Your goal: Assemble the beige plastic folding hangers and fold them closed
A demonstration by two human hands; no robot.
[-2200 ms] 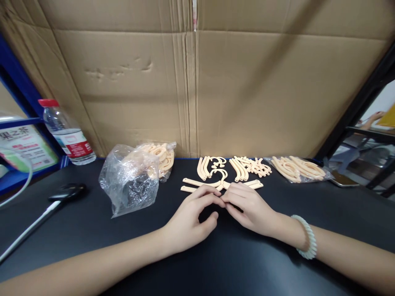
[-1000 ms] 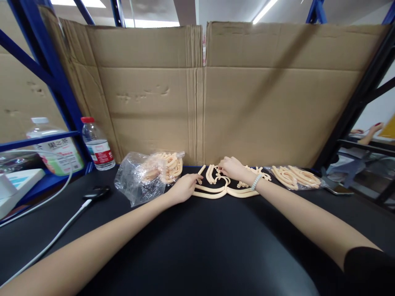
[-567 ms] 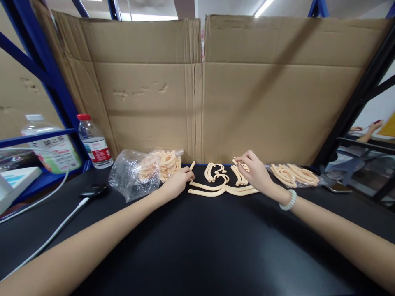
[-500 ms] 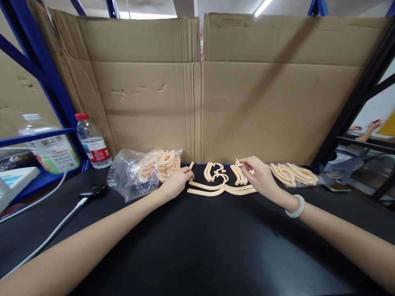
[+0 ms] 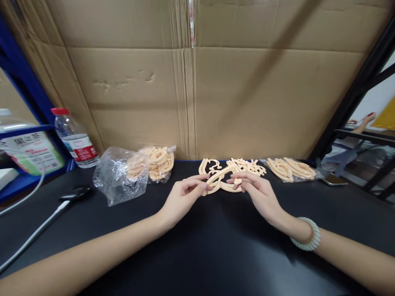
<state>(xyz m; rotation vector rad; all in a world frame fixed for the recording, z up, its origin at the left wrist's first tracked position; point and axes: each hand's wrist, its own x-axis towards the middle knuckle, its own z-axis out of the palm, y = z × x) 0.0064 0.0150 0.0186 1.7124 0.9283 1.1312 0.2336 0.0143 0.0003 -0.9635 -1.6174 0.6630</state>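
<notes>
My left hand (image 5: 182, 197) and my right hand (image 5: 257, 192) are raised a little over the black table (image 5: 197, 246), fingers pinched. Between them they hold peach-coloured curved plastic pieces (image 5: 219, 181): the left grips the left end, the right a short piece at the right end. Just behind lie more loose peach pieces (image 5: 247, 165), hooks and arcs, against the cardboard wall (image 5: 191, 90). My right wrist wears a pale beaded bracelet (image 5: 307, 239).
A crumpled clear plastic bag (image 5: 120, 174) and a bag of peach pieces (image 5: 159, 160) lie at the left, another such bag (image 5: 291, 168) at the right. A water bottle (image 5: 74, 137), a black mouse (image 5: 74, 193) and a white cable (image 5: 31, 238) are far left.
Both hands pulled back from the piles at the cardboard wall toward me, each bringing a peach piece, and now meet at the table's middle. The camera tilted down.
</notes>
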